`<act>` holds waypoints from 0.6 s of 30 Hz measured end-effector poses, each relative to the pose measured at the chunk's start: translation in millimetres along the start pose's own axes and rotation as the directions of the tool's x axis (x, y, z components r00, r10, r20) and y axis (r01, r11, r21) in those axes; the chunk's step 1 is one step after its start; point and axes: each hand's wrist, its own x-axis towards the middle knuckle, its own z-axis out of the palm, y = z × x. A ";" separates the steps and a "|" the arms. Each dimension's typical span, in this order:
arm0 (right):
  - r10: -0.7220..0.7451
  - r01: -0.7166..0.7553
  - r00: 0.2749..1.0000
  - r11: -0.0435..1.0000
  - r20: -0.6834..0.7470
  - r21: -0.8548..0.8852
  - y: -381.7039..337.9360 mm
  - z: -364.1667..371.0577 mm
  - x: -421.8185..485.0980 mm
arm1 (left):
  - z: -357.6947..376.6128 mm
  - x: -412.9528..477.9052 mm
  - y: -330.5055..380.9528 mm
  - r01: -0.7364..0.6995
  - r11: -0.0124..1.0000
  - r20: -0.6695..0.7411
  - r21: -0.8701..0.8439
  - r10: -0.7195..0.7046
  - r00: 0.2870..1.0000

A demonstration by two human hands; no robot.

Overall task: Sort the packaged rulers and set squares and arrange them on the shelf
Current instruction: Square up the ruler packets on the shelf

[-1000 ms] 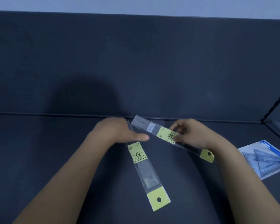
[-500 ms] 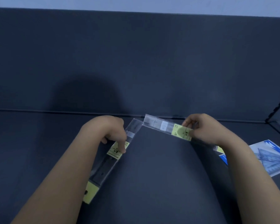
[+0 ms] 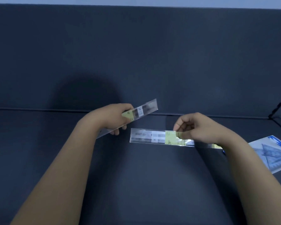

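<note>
Plainly this is the sorting step, to my eye: the right hand [image 3: 203, 129] and the left hand [image 3: 112, 117] each have one packaged ruler, a matching pair waiting to be laid together. Next, I'd judge, both need turning parallel and setting down side by side, apart from the set squares. The slick sleeves may slide on one another.

Closest to me, bare forearms reach out over the dark shelf [image 3: 136, 189], its floor matte and flat. The right hand's fingers [image 3: 182, 125] are curled in and, with the thumb, pinch the near ruler [image 3: 148, 135] at its yellow label [image 3: 170, 138]. That ruler is a long thin strip in a glossy clear sleeve, lying level with its free end toward 9 o'clock. Whether it touches the shelf or hangs just above it I cannot tell.

Off at 3 o'clock a set-square pack [image 3: 272, 153] lies flat on the shelf, pale blue and white, with a triangle showing through the film.

A little farther, the left hand's fingers wrap round the middle of the far ruler [image 3: 146, 108]. It has the same clear sleeve and yellow card, and is tilted with its free end toward 2 o'clock, apart from the near ruler. Behind stands the plain dark back panel [image 3: 136, 54].
</note>
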 end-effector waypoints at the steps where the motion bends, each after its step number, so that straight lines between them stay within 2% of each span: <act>1: 0.000 0.000 1.000 1.000 0.012 0.000 0.4 2.3 1.4 | 0.9 -0.3 0.8 -0.004 0.999 0.010 -0.035 0.004 1.000; 5: 0.019 -0.019 0.999 1.000 0.029 -0.009 6.5 9.1 7.2 | 3.4 0.8 3.6 -0.018 0.992 0.007 -0.126 0.019 1.000; 8: 0.042 -0.044 0.999 0.998 -0.026 -0.053 11.2 13.6 10.8 | 5.4 1.6 4.4 -0.007 0.981 0.011 -0.196 0.010 1.000; 11: 0.020 -0.037 0.979 0.996 -0.205 -0.078 12.2 19.2 14.0 | 7.2 2.4 5.8 -0.038 0.970 0.032 -0.241 0.047 0.998; 14: -0.160 0.080 0.878 0.978 -0.452 -0.190 0.8 23.8 10.8 | 8.9 3.0 7.4 -0.103 0.966 0.115 -0.237 0.134 0.984; 16: -0.289 0.118 0.851 0.919 -0.438 -0.377 -13.5 27.7 7.5 | 10.6 2.7 11.9 -0.156 0.967 0.155 -0.201 0.189 0.970; 18: -0.327 0.139 0.893 0.854 -0.308 -0.502 -18.0 29.3 8.7 | 12.7 3.4 18.6 -0.216 0.958 0.151 -0.191 0.246 0.957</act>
